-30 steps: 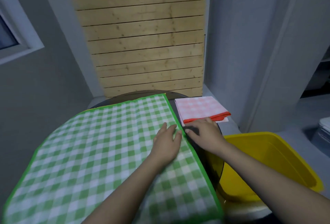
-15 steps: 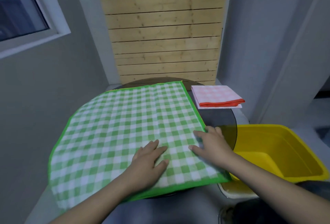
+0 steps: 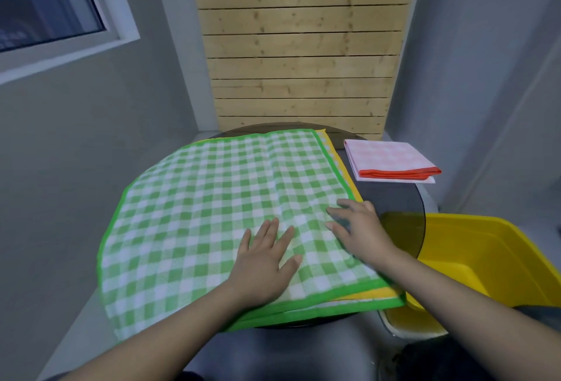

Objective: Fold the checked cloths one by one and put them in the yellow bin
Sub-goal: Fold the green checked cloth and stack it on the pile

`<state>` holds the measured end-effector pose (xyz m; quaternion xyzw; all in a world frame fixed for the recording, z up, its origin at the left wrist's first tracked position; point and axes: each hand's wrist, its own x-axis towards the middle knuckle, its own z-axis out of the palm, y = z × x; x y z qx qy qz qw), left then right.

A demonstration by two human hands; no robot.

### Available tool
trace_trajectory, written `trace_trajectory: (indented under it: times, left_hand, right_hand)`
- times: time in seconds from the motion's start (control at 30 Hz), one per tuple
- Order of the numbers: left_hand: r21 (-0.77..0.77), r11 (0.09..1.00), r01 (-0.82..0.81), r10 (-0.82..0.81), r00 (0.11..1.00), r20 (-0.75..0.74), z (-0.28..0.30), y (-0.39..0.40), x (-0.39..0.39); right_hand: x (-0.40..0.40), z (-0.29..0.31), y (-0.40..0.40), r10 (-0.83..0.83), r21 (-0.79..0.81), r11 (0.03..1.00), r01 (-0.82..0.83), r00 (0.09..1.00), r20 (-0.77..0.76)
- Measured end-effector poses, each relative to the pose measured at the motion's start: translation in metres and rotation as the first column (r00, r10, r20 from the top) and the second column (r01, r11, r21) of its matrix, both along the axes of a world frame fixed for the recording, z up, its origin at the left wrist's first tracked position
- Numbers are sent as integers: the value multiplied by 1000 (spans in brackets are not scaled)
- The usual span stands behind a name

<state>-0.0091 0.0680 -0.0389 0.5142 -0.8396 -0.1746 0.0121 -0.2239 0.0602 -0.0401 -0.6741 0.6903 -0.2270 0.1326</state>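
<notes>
Round glass table (image 3: 394, 198) bears woven green checked cloth (image 3: 212, 198) under both flat hands.

I count three checked cloths: one green (image 3: 212, 204), one yellow-edged (image 3: 340, 159) beneath, one folded red (image 3: 391, 159). One yellow bin (image 3: 498, 262). Two hands: left (image 3: 261, 262), right (image 3: 358, 228).

Dim, cool, even indoor light, soft shadows, wide-angle bending at edges, slight motion blur
</notes>
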Motion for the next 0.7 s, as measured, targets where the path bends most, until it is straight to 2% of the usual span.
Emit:
trace_trajectory:
  times: [0.1, 0.2, 0.37, 0.47, 0.53, 0.6, 0.7]
  left_hand:
    - [126, 992, -8, 36, 975, -218, 11, 2, 8]
    - [242, 970, 2, 89, 927, -365, 20, 5, 16]
    - [272, 957, 99, 13, 924, -383, 23, 19, 20]
    - [247, 960, 130, -35, 934, -356, 26, 28, 15]
    - [229, 961, 153, -60, 928, -368, 26, 31, 12]
    - [221, 962, 161, -60, 913, -403, 27, 34, 7]
    - [194, 975, 107, -2, 880, -476, 30, 35, 0]
  right_hand:
    - [-1, 6, 6, -43, -70, 996, 51, 992, 116]
    - [-2, 23, 14, -53, -28, 998, 63, 956, 287]
    - [-17, 48, 27, 26, 144, 987, -77, 944, 328]
    - [-26, 58, 35, 51, 210, 966, -150, 909, 413]
    - [-29, 58, 36, 41, 194, 967, -166, 851, 523]
    - [-30, 57, 35, 10, 167, 973, -158, 755, 656]
    - [-30, 57, 33, 3, 133, 977, -169, 629, 777]
